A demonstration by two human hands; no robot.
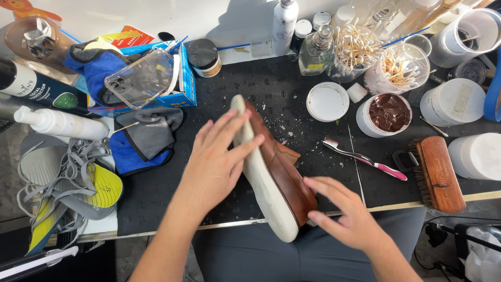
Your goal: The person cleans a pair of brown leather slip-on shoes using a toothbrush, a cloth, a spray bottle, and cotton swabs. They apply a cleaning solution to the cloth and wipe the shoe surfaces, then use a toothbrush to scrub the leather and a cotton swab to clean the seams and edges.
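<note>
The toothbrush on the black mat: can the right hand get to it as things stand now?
Probably yes. The toothbrush lies bare on the mat, just beyond the right hand, with nothing between them. That hand touches only the brown shoe.

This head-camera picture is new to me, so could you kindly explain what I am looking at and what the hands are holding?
There is no machine here: a person wears a camera on the head, so this single picture looks down at their own two bare hands over a black work mat. The left hand lies flat on the white sole of a brown leather shoe turned on its side, and the right hand touches the shoe's heel end. Beside it lie a pink-and-white toothbrush, a wooden-backed bristle brush and an open white tub of brown polish. Jars of cotton swabs stand behind, and grey and blue cloths lie at the left.
</note>
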